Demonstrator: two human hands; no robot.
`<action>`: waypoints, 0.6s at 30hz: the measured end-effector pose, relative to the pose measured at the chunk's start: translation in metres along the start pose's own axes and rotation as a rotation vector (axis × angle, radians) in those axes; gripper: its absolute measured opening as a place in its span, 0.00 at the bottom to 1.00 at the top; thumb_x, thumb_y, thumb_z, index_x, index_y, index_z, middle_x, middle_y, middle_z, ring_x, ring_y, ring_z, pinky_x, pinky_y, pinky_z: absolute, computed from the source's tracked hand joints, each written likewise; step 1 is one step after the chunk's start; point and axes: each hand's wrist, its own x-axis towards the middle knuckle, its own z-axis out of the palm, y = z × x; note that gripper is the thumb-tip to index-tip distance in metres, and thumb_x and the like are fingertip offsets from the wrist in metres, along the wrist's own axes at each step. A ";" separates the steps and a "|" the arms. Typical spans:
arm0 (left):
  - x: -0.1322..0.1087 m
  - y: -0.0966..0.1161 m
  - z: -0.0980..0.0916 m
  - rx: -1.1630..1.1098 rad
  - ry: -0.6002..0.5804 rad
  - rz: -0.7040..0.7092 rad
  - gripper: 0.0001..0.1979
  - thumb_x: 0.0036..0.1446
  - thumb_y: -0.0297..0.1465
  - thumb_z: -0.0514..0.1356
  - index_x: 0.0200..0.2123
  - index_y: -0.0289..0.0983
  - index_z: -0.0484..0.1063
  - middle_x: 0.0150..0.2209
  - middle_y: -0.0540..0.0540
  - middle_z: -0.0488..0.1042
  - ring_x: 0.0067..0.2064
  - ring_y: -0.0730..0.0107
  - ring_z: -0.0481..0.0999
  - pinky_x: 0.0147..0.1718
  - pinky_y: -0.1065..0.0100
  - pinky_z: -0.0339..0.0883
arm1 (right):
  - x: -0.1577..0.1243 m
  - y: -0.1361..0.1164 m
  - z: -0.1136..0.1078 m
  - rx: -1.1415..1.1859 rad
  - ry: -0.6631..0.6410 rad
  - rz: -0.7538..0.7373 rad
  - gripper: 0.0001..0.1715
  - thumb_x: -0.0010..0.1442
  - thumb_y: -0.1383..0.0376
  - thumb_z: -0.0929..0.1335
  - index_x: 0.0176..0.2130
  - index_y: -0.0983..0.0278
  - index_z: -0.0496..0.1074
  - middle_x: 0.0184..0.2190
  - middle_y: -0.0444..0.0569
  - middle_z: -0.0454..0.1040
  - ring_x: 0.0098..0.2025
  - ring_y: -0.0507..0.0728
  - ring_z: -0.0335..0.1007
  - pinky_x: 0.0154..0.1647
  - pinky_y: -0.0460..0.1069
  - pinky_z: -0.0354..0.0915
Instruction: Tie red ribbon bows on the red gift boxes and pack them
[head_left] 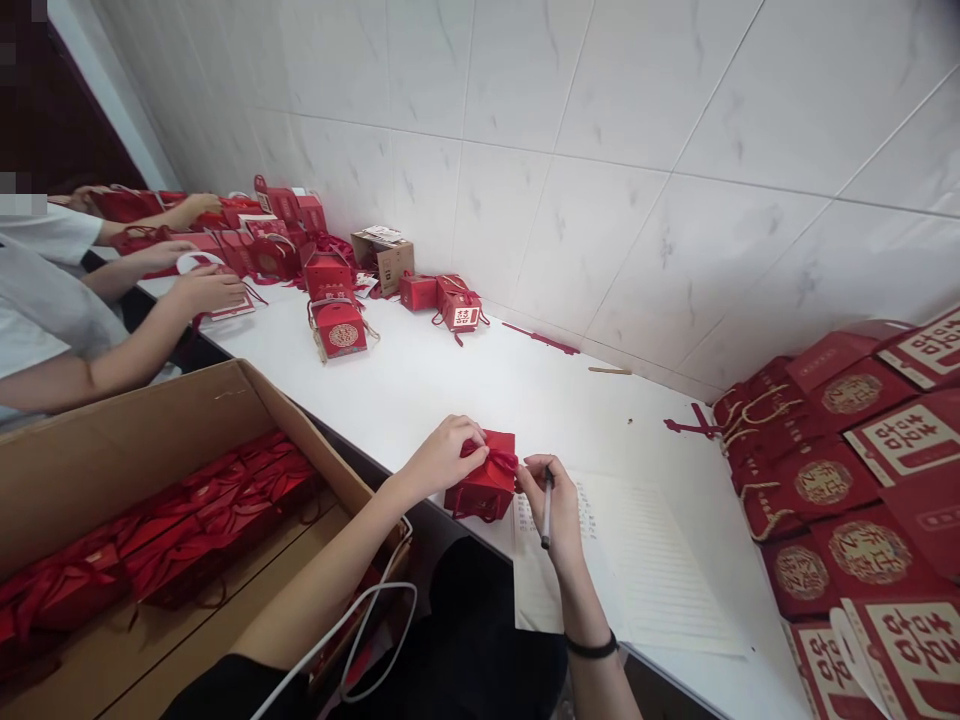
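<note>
Red box (484, 485) stands at the near edge of the white table (480, 380). Left hand (442, 458) is curled over its top, fingers pinched on the red ribbon (499, 458). Right hand (551, 500) is closed round a pen (546, 510), fingertips at the same ribbon. It rests on a lined sheet (652, 560) whose handwriting is too small to read. Red bags (870, 470) to the right bear the double-happiness character.

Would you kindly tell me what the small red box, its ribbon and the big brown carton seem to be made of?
Small red box: thin matte card, judging by crisp folded edges. Ribbon, pinched by left hand and right hand: probably satin fabric, with soft, limp loops. Brown carton: corrugated cardboard, dull, with creased flaps.
</note>
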 end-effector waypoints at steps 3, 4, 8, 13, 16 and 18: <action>-0.004 0.006 -0.002 0.013 -0.047 0.024 0.04 0.50 0.32 0.58 0.30 0.39 0.70 0.39 0.47 0.72 0.46 0.62 0.67 0.48 0.59 0.62 | -0.003 -0.002 -0.002 -0.037 0.002 -0.014 0.21 0.52 0.49 0.69 0.33 0.63 0.63 0.21 0.41 0.64 0.23 0.52 0.60 0.26 0.48 0.61; -0.005 0.007 -0.002 0.019 -0.061 0.029 0.05 0.49 0.32 0.59 0.31 0.39 0.70 0.39 0.47 0.72 0.46 0.62 0.67 0.48 0.59 0.62 | -0.003 -0.003 -0.003 -0.043 -0.005 -0.016 0.21 0.52 0.49 0.69 0.33 0.63 0.63 0.20 0.41 0.63 0.23 0.52 0.60 0.26 0.47 0.61; -0.005 0.010 -0.002 0.059 -0.061 0.025 0.04 0.52 0.33 0.57 0.30 0.39 0.71 0.38 0.47 0.72 0.45 0.62 0.68 0.46 0.60 0.62 | -0.005 -0.008 -0.006 -0.071 -0.029 -0.018 0.20 0.53 0.50 0.68 0.33 0.63 0.64 0.21 0.41 0.64 0.23 0.51 0.59 0.25 0.46 0.59; -0.003 0.007 0.003 0.051 -0.034 0.007 0.08 0.55 0.33 0.54 0.28 0.39 0.72 0.37 0.47 0.73 0.44 0.63 0.68 0.47 0.61 0.62 | -0.010 -0.016 -0.008 -0.132 -0.021 -0.022 0.20 0.52 0.49 0.68 0.31 0.63 0.65 0.21 0.42 0.65 0.23 0.52 0.60 0.24 0.46 0.59; -0.003 0.006 0.004 0.038 -0.036 0.007 0.08 0.55 0.32 0.54 0.27 0.38 0.71 0.36 0.47 0.72 0.44 0.63 0.67 0.46 0.61 0.61 | -0.014 -0.019 -0.008 -0.166 -0.022 -0.027 0.19 0.53 0.50 0.68 0.32 0.63 0.66 0.22 0.42 0.66 0.24 0.52 0.61 0.25 0.46 0.60; -0.004 0.006 0.004 0.012 -0.041 0.012 0.08 0.56 0.32 0.54 0.28 0.39 0.71 0.36 0.47 0.72 0.44 0.64 0.67 0.46 0.62 0.61 | -0.016 -0.020 -0.008 -0.169 -0.018 -0.027 0.19 0.54 0.50 0.68 0.33 0.63 0.66 0.22 0.43 0.66 0.24 0.52 0.62 0.26 0.46 0.60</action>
